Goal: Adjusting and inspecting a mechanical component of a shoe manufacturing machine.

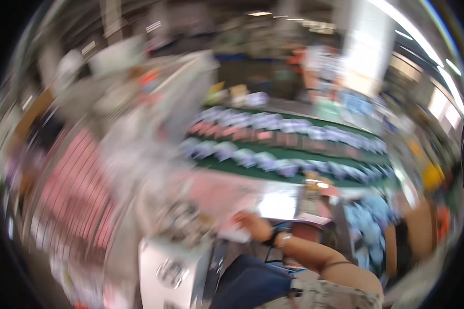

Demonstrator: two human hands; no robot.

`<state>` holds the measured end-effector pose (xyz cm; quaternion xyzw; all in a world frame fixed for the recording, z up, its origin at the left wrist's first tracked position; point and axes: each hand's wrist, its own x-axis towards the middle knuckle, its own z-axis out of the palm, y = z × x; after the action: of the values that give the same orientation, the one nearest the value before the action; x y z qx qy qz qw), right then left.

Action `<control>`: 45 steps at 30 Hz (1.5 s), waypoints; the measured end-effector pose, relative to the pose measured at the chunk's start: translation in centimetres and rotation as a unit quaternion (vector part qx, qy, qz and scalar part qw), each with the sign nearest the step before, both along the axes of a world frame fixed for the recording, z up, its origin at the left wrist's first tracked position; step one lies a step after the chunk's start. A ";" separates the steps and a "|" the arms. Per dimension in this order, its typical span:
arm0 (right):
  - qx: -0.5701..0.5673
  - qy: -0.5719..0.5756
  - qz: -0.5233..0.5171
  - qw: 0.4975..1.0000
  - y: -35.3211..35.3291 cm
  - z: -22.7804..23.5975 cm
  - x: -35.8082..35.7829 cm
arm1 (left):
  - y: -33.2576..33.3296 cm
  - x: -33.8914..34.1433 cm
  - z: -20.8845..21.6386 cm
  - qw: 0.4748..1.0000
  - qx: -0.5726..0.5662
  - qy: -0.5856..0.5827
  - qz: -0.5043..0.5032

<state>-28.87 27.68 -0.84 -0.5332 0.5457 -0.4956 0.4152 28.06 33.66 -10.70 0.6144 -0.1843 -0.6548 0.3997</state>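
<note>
My right hand (252, 225), with a dark band and a bracelet at the wrist, reaches in from the lower right. It hovers over or rests on the pinkish worktop (216, 198); the blur hides which. Its fingers are smeared by motion, and nothing in them can be made out. Close to it lies a whitish sheet or bag (234, 235). Beyond the hand is a bright, shiny plate (278, 201) at the edge of the worktop. My left hand does not show.
Rows of white-lilac pieces (265, 160) line a green belt (227, 165) ahead. A metal box (172, 273) stands near left, beside a rack of pink material (80, 190). At right, light-blue pieces (366, 226) lie near a cardboard box (417, 237). Another person (322, 67) stands beyond.
</note>
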 end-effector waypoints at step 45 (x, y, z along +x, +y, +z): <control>-0.391 0.102 -0.175 0.898 -15.1 35.8 -43.7 | -11.8 -15.4 27.9 0.889 -0.273 -0.297 0.217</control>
<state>-72.61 12.56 34.99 -0.5960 0.4320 -0.6765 0.0224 12.64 21.89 17.25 0.6716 -0.3278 -0.2626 0.6104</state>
